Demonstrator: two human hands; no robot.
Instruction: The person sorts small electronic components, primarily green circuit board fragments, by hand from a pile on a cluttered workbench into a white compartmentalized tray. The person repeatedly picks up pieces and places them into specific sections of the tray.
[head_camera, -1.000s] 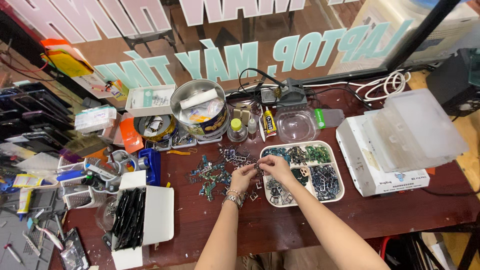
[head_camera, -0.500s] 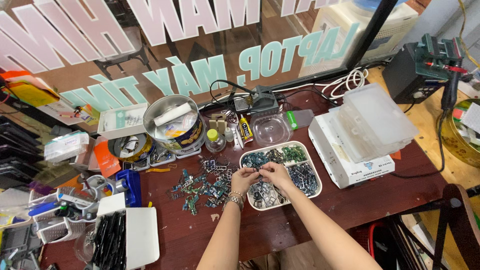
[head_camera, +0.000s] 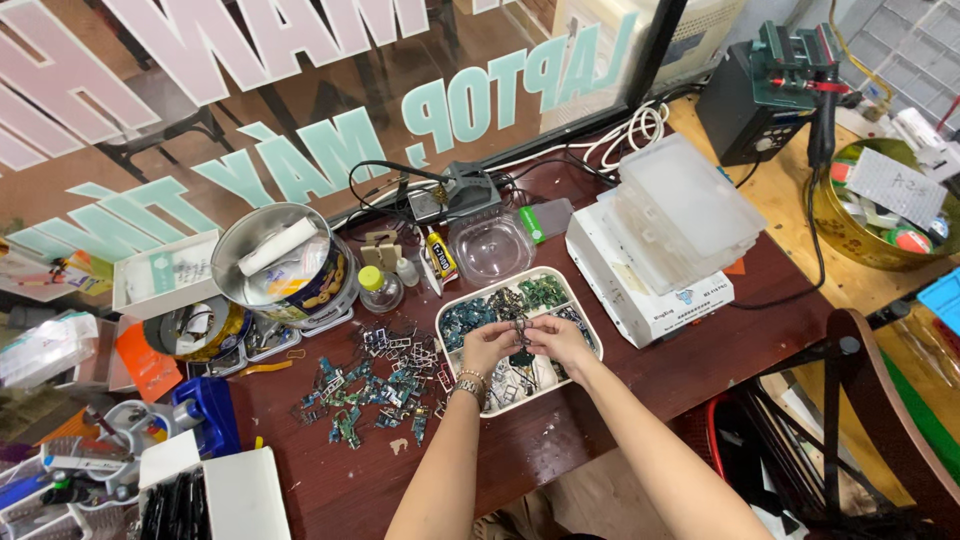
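A small metal component is pinched between the fingertips of the left hand and right hand, both closed on it above the white divided tray. Loose parts lie scattered left of the tray on the dark red table.

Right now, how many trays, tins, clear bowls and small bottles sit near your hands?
Divided white tray: 1
Round metal tin: 1
Clear plastic bowl: 1
Small yellow-capped bottle: 1
Total: 4
Left hand and right hand pinch one small part over the tray.
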